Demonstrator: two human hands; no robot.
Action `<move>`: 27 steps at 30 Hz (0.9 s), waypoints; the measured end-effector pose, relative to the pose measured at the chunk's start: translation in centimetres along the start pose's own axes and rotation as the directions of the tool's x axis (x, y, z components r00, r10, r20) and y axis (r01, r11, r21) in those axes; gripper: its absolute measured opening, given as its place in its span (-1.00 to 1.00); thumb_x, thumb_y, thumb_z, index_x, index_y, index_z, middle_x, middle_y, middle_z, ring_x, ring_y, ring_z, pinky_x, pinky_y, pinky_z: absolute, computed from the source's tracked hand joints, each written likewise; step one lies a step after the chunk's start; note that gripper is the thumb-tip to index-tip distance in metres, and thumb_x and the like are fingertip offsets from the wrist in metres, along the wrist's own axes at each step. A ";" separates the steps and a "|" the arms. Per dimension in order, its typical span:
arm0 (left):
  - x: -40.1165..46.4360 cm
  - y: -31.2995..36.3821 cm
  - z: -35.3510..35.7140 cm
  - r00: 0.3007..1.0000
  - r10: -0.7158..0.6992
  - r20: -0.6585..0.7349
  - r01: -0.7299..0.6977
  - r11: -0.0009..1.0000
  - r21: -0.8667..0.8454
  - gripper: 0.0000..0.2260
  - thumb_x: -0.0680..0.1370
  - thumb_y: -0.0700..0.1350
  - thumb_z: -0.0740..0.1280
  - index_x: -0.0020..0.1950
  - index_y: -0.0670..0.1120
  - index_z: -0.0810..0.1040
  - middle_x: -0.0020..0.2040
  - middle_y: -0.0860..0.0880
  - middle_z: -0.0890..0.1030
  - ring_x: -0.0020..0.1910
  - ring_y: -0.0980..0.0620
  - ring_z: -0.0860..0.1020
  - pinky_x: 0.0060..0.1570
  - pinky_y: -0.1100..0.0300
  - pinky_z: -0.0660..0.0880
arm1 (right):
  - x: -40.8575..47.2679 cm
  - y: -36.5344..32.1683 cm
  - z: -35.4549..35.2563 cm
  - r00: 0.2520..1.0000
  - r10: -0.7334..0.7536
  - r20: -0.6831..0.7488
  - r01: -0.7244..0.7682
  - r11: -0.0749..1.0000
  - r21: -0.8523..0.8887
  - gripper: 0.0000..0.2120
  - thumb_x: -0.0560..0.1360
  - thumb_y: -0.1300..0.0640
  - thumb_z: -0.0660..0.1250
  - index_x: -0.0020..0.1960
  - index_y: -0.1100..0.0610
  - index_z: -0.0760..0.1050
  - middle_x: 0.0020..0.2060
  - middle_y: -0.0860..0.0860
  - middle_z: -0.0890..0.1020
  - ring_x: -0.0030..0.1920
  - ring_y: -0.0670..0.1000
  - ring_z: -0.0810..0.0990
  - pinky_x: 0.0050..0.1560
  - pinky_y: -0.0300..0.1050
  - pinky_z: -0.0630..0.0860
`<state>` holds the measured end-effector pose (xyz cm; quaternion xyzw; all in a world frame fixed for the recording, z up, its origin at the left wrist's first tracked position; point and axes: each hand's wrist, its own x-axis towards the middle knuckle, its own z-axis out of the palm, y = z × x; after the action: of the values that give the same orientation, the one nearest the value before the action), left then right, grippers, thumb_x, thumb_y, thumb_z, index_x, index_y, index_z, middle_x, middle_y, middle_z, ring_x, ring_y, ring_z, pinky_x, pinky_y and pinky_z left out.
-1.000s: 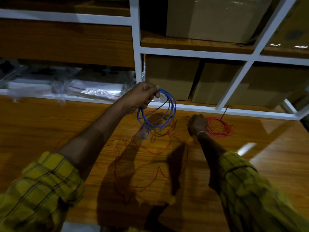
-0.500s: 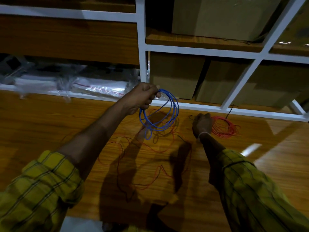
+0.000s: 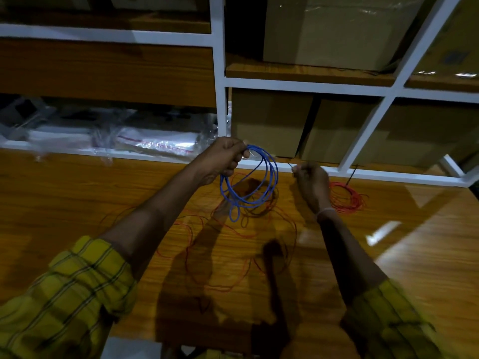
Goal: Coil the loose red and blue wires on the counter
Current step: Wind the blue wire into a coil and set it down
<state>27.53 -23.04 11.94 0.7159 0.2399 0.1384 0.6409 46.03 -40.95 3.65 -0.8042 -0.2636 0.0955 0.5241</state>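
My left hand (image 3: pixel 225 159) is raised above the wooden counter (image 3: pixel 77 198) and grips the top of a blue wire coil (image 3: pixel 275 174) of several loops, which hangs down from it. My right hand (image 3: pixel 311 185) is up beside the coil, fingers pinched on a thin wire end whose colour I cannot make out. A small red wire coil (image 3: pixel 347 200) lies on the counter just right of that hand. Loose red wire (image 3: pixel 190 237) sprawls in wide loops over the counter under both arms.
A white-framed shelf unit (image 3: pixel 219 73) stands along the counter's back edge. Cardboard boxes (image 3: pixel 269 120) fill its right compartments and clear plastic bags (image 3: pixel 155 143) lie in the lower left one. A black wire stub (image 3: pixel 351 174) sticks up behind the red coil.
My right hand has lifted off the counter beside the red coil and moved up and left toward the blue coil. My left hand has kept hold of the blue coil.
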 end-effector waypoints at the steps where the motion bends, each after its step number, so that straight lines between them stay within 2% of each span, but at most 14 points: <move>1: 0.0 0.0 0.1 1.000 -0.003 0.002 0.003 1.000 0.000 -0.69 0.73 0.00 0.20 -0.10 -0.13 0.54 -0.44 0.11 0.31 -0.53 0.18 0.21 -0.51 0.26 0.14 | -1.0 -2.1 -1.1 0.998 -0.058 -0.022 0.059 0.997 0.040 -0.89 0.59 0.08 0.39 -0.04 0.12 0.63 -0.16 -0.02 0.69 -0.14 -0.06 0.65 -0.17 -0.16 0.57; 3: 0.1 0.0 0.4 1.000 -0.010 0.005 0.010 1.000 -0.002 -0.70 0.73 -0.01 0.19 -0.10 -0.13 0.53 -0.45 0.11 0.31 -0.53 0.18 0.21 -0.50 0.25 0.14 | -2.8 -5.6 -3.5 0.979 -0.201 -0.024 0.203 0.972 0.117 -0.89 0.60 0.14 0.40 0.03 0.17 0.65 -0.11 0.03 0.71 -0.13 -0.07 0.65 -0.15 -0.20 0.58; 5: 0.1 0.0 0.7 1.000 -0.009 0.013 0.009 1.000 0.003 -0.70 0.73 -0.01 0.19 -0.10 -0.13 0.52 -0.44 0.10 0.30 -0.53 0.16 0.21 -0.50 0.25 0.13 | -4.2 -8.1 -5.0 0.949 -0.312 0.046 0.306 0.946 0.110 -0.90 0.59 0.22 0.42 0.07 0.18 0.69 -0.07 0.00 0.73 -0.11 -0.11 0.66 -0.13 -0.26 0.59; 8: 0.1 0.1 1.4 1.000 -0.002 0.026 0.002 1.000 0.022 -0.70 0.73 -0.01 0.18 -0.11 -0.12 0.52 -0.44 0.09 0.30 -0.53 0.16 0.20 -0.50 0.27 0.13 | -5.5 -9.0 -5.6 0.862 -0.470 0.188 0.499 0.853 -0.155 -0.85 0.54 0.29 0.44 0.04 0.11 0.72 -0.05 -0.06 0.70 -0.08 -0.22 0.63 -0.04 -0.37 0.53; 9: 0.1 0.2 1.6 0.999 -0.001 0.032 0.000 1.000 0.026 -0.70 0.73 -0.01 0.18 -0.11 -0.12 0.52 -0.45 0.10 0.30 -0.54 0.17 0.21 -0.51 0.28 0.14 | -5.7 -9.0 -5.4 0.833 -0.500 0.237 0.548 0.805 -0.227 -0.82 0.52 0.31 0.45 0.03 0.10 0.73 -0.06 -0.05 0.69 -0.07 -0.22 0.61 -0.02 -0.33 0.53; 11: 0.0 0.4 2.1 0.999 0.003 0.043 -0.004 1.000 0.023 -0.69 0.74 0.00 0.18 -0.11 -0.12 0.52 -0.45 0.11 0.30 -0.53 0.17 0.21 -0.50 0.27 0.14 | -5.9 -8.9 -4.4 0.806 -0.523 0.276 0.591 0.733 -0.336 -0.80 0.47 0.34 0.45 0.00 0.10 0.73 -0.08 0.01 0.69 -0.07 -0.05 0.63 -0.04 -0.13 0.55; 12: 0.0 0.6 2.4 0.999 0.007 0.047 -0.008 1.000 0.017 -0.69 0.73 0.01 0.19 -0.11 -0.13 0.53 -0.44 0.10 0.30 -0.53 0.17 0.21 -0.49 0.27 0.14 | -6.1 -8.9 -3.6 0.808 -0.532 0.254 0.589 0.711 -0.385 -0.82 0.46 0.34 0.45 -0.02 0.11 0.72 -0.10 0.04 0.70 -0.09 0.03 0.64 -0.09 -0.06 0.53; 14: -0.1 0.9 2.9 0.998 0.017 0.053 -0.018 1.000 0.014 -0.69 0.73 0.02 0.20 -0.10 -0.13 0.54 -0.43 0.09 0.30 -0.51 0.15 0.20 -0.47 0.25 0.14 | -6.5 -8.9 -2.3 0.822 -0.548 0.155 0.551 0.696 -0.461 -0.87 0.46 0.31 0.45 -0.04 0.13 0.66 -0.14 0.08 0.68 -0.13 0.12 0.62 -0.20 -0.05 0.46; 18: -0.4 1.4 3.6 0.996 0.031 0.079 -0.032 0.999 0.009 -0.68 0.73 0.03 0.20 -0.05 -0.17 0.54 -0.41 0.07 0.29 -0.50 0.13 0.19 -0.46 0.22 0.13 | -7.0 -8.5 -0.4 0.783 -0.621 -0.042 0.514 0.684 -0.517 -0.88 0.48 0.32 0.42 -0.07 0.17 0.51 -0.22 0.10 0.57 -0.21 0.12 0.49 -0.29 0.01 0.36; 27: -0.6 1.3 3.6 0.999 0.006 0.043 -0.006 1.000 0.013 -0.66 0.71 -0.03 0.20 -0.05 -0.22 0.64 -0.40 0.01 0.30 -0.51 0.11 0.18 -0.46 0.22 0.10 | -7.4 -8.3 0.6 0.709 -0.697 -0.111 0.583 0.667 -0.464 -0.89 0.48 0.33 0.43 -0.09 0.20 0.51 -0.24 0.11 0.55 -0.25 0.14 0.48 -0.30 0.06 0.39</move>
<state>29.03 -26.52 12.83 0.7237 0.2248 0.1232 0.6407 36.81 -41.75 9.87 -0.7512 -0.4683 -0.2665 0.3813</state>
